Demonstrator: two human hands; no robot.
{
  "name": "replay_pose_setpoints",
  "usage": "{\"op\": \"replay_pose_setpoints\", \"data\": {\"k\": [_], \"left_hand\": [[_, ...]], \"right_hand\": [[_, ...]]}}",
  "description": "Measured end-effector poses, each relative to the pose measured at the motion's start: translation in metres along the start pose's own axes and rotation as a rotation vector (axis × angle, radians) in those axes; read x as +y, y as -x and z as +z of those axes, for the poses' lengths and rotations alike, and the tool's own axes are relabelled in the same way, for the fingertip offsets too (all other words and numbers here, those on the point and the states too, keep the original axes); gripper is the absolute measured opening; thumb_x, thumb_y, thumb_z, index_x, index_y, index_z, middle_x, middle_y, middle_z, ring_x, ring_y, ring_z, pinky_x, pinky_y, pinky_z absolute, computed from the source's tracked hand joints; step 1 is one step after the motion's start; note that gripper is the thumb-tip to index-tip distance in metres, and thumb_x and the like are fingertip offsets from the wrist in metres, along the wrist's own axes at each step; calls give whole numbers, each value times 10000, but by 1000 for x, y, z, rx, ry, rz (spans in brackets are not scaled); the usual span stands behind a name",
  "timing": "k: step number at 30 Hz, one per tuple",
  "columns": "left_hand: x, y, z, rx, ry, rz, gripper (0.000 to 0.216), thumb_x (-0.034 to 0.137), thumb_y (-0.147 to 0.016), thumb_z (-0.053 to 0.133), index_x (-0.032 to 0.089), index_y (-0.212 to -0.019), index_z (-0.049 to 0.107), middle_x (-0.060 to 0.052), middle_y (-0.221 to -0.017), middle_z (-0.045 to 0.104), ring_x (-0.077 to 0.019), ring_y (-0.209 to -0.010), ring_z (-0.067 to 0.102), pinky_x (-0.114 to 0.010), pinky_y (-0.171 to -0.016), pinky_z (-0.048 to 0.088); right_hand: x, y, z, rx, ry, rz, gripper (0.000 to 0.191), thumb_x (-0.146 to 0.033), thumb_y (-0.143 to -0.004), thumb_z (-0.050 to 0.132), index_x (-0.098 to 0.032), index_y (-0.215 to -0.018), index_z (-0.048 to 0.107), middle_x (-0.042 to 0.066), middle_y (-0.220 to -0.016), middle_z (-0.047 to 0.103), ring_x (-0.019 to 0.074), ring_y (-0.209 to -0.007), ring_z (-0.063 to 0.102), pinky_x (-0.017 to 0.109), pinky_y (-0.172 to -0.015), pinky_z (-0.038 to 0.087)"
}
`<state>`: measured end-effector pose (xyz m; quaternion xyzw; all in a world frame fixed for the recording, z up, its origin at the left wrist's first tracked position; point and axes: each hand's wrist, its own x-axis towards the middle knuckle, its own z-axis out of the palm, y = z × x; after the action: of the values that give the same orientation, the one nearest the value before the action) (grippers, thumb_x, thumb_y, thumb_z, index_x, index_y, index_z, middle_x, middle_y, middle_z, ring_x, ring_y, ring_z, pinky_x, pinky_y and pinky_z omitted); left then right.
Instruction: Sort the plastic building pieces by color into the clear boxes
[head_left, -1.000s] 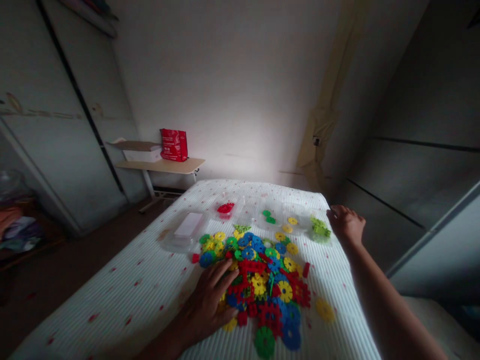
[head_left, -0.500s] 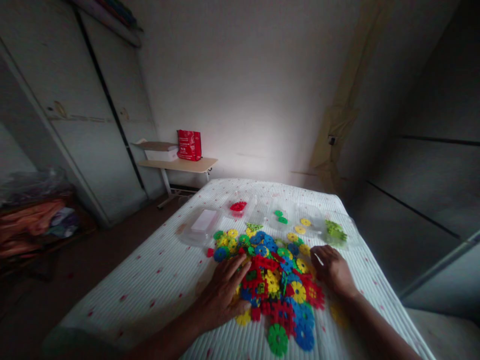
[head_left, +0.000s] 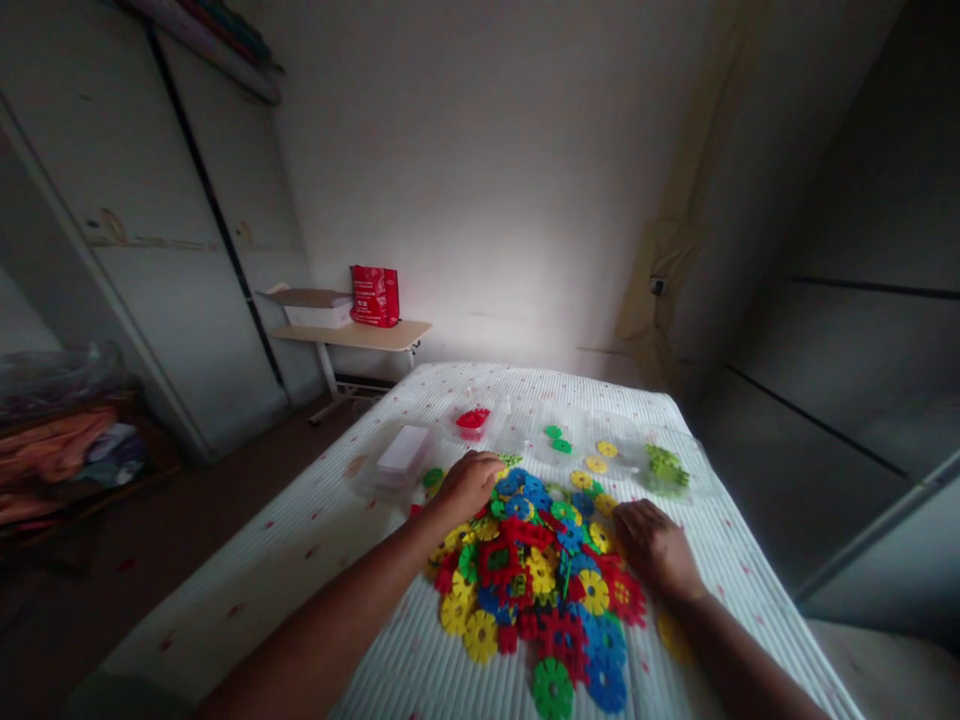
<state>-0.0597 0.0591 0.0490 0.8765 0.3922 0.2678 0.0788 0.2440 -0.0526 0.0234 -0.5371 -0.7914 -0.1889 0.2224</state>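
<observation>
A heap of flat plastic building pieces (head_left: 540, 570) in red, yellow, blue and green lies on the bed: notched round discs and red lattice squares. My left hand (head_left: 471, 484) reaches over the heap's far left side, its fingers curled together beside a light green piece (head_left: 510, 461). Whatever its fingertips pinch, if anything, is hidden. At the heap's right edge my right hand (head_left: 658, 550) rests with fingers bent inward, close to yellow discs (head_left: 600, 536). I cannot make out anything between those fingers. A yellow disc (head_left: 675, 636) lies beneath my right wrist.
Behind the heap stand clear plastic containers, holding red pieces (head_left: 473, 422), green discs (head_left: 558, 439), yellow discs (head_left: 602, 457) and light green pieces (head_left: 666, 468). A white box (head_left: 405, 449) lies in a clear tray at left. Beyond the bed is a small table (head_left: 375, 336) with a red bag (head_left: 375, 296).
My left hand has moved forward from the heap's left side to its far edge, and its spread fingers have curled. My right hand has stayed at the right edge, fingers more closed.
</observation>
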Motion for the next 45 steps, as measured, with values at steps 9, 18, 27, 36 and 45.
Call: {"op": "replay_pose_setpoints", "data": {"k": [9, 18, 27, 36, 45], "left_hand": [[-10, -38, 27, -204, -130, -84, 382, 63, -740, 521, 194, -1069, 665, -67, -1079, 681, -198, -1012, 601, -318, -924, 458], [-15, -40, 24, -237, -137, -80, 247, 95, -719, 555, 181, -886, 716, -67, -917, 687, -192, -913, 609, -284, -857, 462], [5, -18, -12, -68, -35, -131, 309, 159, -840, 431, 195, -1038, 666, -57, -1012, 700, -174, -938, 626, -277, -853, 468], [38, 26, -1, 215, 369, -245, 302, 169, -808, 464, 205, -1049, 644, -19, -972, 715, -146, -854, 655, -248, -816, 500], [33, 38, 22, 253, 400, -185, 314, 195, -832, 440, 199, -1099, 607, -57, -1087, 685, -167, -997, 638, -297, -900, 495]], "right_hand": [[0, 2, 4, 87, 4, -16, 282, -168, -905, 375, -162, -769, 622, 61, -675, 623, 167, -659, 545, 263, -616, 405], [-2, 0, 1, 104, -14, -38, 330, -170, -922, 345, -168, -747, 625, 60, -664, 632, 156, -638, 551, 251, -612, 414], [7, 0, 10, 48, -132, 92, 306, -213, -904, 362, -158, -938, 661, 97, -841, 695, 181, -761, 624, 266, -670, 496], [-28, -67, 0, -383, -141, 293, 295, -216, -854, 461, -206, -1075, 656, 78, -1100, 673, 195, -1016, 610, 278, -862, 459], [-48, -96, 23, -551, -25, 547, 245, -196, -777, 497, -159, -913, 698, 150, -966, 687, 250, -829, 671, 290, -633, 455]]}}
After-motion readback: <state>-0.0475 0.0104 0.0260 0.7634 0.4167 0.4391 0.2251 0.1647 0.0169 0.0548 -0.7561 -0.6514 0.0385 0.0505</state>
